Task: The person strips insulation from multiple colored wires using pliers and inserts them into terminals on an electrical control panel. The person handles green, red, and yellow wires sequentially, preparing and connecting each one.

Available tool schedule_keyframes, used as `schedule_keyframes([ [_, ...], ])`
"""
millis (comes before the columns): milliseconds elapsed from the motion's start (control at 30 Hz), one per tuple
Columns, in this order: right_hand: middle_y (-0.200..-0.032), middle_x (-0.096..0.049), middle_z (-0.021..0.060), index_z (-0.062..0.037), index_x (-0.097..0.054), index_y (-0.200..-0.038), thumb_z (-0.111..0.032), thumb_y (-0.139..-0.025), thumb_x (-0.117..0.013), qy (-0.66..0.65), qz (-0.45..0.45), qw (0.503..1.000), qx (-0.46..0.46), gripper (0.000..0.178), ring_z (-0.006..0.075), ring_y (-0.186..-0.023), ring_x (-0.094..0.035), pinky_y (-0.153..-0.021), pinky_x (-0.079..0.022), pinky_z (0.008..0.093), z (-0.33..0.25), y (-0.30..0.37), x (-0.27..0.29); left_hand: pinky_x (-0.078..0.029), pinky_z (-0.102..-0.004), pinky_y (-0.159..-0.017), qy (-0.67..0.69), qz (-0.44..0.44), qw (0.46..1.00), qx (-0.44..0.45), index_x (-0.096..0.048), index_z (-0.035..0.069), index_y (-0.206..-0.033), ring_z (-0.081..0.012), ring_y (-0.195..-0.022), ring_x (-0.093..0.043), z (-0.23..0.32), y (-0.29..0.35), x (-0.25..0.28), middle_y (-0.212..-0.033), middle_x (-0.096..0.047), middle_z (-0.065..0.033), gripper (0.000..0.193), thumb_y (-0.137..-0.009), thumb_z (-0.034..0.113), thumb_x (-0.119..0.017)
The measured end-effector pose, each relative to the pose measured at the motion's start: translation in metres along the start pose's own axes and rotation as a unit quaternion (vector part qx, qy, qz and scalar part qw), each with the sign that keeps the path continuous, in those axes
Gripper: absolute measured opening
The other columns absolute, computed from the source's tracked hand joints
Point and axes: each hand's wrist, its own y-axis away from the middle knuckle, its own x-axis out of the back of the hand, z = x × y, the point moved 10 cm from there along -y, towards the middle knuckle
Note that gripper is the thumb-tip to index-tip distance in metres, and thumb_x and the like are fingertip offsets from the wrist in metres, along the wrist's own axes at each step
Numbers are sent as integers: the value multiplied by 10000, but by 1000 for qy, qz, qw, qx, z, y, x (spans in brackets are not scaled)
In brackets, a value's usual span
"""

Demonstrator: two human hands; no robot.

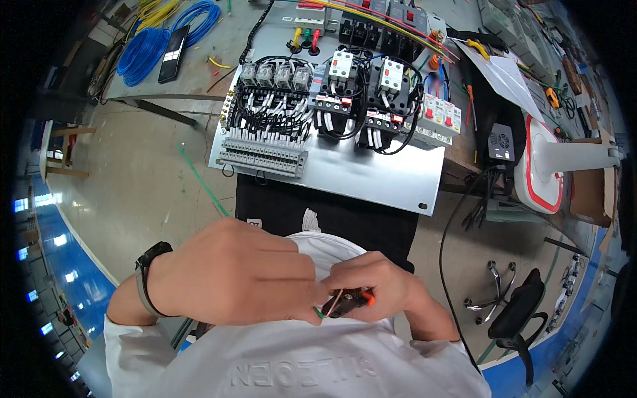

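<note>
Close in front of my white shirt, my left hand (249, 275) is closed around a green wire (203, 184). One length of the wire trails out from behind that fist toward the upper left. Its other end shows below the fingertips, with bare copper (335, 303) beside the jaws of the pliers. My right hand (378, 288) is wrapped round these pliers (348, 303), which have a dark head and an orange-red part. Most of their handles are hidden in the palm. The two hands nearly touch at the fingertips.
Beyond my hands, a metal mounting plate (371, 182) on the bench carries relays (275, 76), contactors, breakers (440, 118) and a terminal strip (262, 157). Blue wire coils (142, 56) and a phone (174, 54) lie at left. A red-edged white device (541, 162) stands at right, above a black chair (521, 315).
</note>
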Motion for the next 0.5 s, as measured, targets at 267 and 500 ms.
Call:
schedule_keyframes([
  [267,-900,-739,102,-40,-767,-1107,-77,-814,-882,34,76,996,-20,317,279,-760,-705,-698,-556,360,9,2,23,-408,-328,-484,46,55,997,42,-814,49,-1097,-193,-557,-579,-10,3,1,-748,-680,-34,352,-836,264,-912],
  [500,-865,-689,86,-30,-731,-1012,-85,-812,-894,46,110,991,-58,264,252,-713,-634,-652,-505,333,22,15,38,-405,-321,-484,7,78,995,56,-812,53,-1090,-187,-550,-578,-8,6,0,-709,-668,-22,331,-841,247,-911],
])
